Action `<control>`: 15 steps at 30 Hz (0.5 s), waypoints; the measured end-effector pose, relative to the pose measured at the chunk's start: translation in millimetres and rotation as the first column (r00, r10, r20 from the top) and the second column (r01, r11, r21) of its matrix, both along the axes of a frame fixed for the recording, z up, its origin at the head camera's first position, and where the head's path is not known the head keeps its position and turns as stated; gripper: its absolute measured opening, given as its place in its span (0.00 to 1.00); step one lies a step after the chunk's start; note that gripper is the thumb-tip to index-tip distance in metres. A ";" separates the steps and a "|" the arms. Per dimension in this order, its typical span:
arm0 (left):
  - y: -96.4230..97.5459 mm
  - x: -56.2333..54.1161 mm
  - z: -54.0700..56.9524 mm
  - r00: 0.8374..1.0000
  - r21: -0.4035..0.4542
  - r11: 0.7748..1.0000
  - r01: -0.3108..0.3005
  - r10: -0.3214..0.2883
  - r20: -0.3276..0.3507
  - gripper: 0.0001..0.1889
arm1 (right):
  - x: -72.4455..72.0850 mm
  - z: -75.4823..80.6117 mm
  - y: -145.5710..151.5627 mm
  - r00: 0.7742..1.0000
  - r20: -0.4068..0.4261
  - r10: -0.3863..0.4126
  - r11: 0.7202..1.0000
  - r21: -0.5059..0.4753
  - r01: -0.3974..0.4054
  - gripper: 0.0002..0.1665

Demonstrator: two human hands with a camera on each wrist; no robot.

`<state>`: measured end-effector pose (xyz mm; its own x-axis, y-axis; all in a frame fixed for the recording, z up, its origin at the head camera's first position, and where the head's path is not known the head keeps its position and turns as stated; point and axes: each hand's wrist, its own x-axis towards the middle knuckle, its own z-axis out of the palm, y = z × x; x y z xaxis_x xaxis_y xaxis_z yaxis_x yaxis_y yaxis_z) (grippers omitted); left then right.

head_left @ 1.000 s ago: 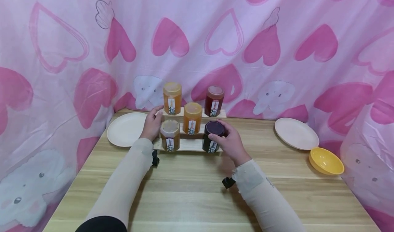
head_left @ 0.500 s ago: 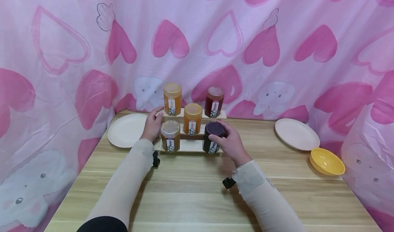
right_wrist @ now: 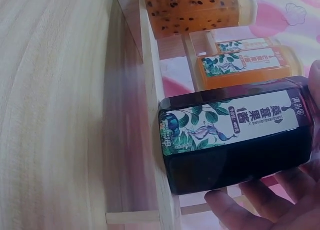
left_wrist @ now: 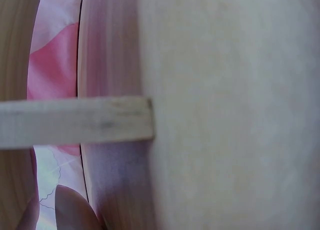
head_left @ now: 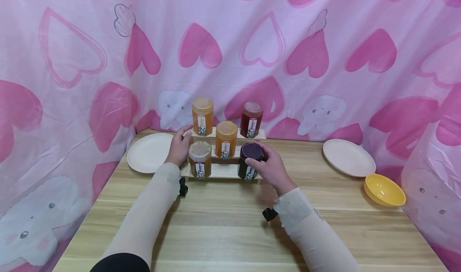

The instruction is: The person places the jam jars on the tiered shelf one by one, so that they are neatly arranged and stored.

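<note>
A tiered wooden stand bears several jam jars with white labels. My right hand grips a dark purple jam jar at the right of the lowest step, thumb in front and fingers behind. In the right wrist view the base of this jar is at the step's edge. My left hand holds the stand's left end, beside an amber jar with a pale lid. An orange jar stands on the middle step. On the top step are a yellow-orange jar and a red jar.
A cream plate lies left of the stand, partly behind my left hand. Another plate and a yellow bowl are at the right of the wooden table. A pink heart-patterned curtain hangs behind.
The whole head view shifts slightly. Both hands stay where they are on the stand and the dark jar, and the jars keep their places.
</note>
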<state>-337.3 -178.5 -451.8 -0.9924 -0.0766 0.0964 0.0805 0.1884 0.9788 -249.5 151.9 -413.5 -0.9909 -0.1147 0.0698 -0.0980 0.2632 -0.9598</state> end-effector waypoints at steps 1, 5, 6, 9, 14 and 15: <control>-0.3 -0.5 -0.4 1.000 0.003 1.000 -0.001 0.001 0.001 0.24 | 0.0 0.0 0.1 1.000 0.002 0.001 1.000 0.006 -0.001 0.44; -1.4 -7.9 -10.0 1.000 0.008 1.000 -0.006 0.006 -0.009 0.24 | 0.5 0.4 1.7 1.000 0.022 -0.005 0.999 0.031 0.005 0.45; -1.4 -8.2 -10.2 1.000 0.006 1.000 -0.008 0.008 -0.006 0.24 | 0.5 0.5 2.3 1.000 0.028 -0.005 0.999 0.038 0.004 0.45; -1.0 -7.7 -9.1 1.000 0.004 1.000 -0.013 0.013 0.000 0.24 | 0.1 2.6 3.3 0.999 0.034 0.006 0.999 0.052 -0.008 0.46; -2.4 -7.3 -6.8 1.000 -0.022 1.000 -0.005 0.005 0.006 0.25 | 0.2 9.2 6.8 0.999 0.006 0.046 0.994 0.098 -0.046 0.47; -3.1 -7.6 -6.4 1.000 -0.040 0.999 0.001 0.000 0.006 0.25 | 0.4 10.7 8.7 0.999 0.002 0.050 0.993 0.109 -0.050 0.48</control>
<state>-344.9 -181.6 -458.3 -0.9930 -0.0724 0.0934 0.0747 0.2270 0.9710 -249.1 160.7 -402.8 -0.9838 -0.1708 0.0547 -0.1141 0.3609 -0.9256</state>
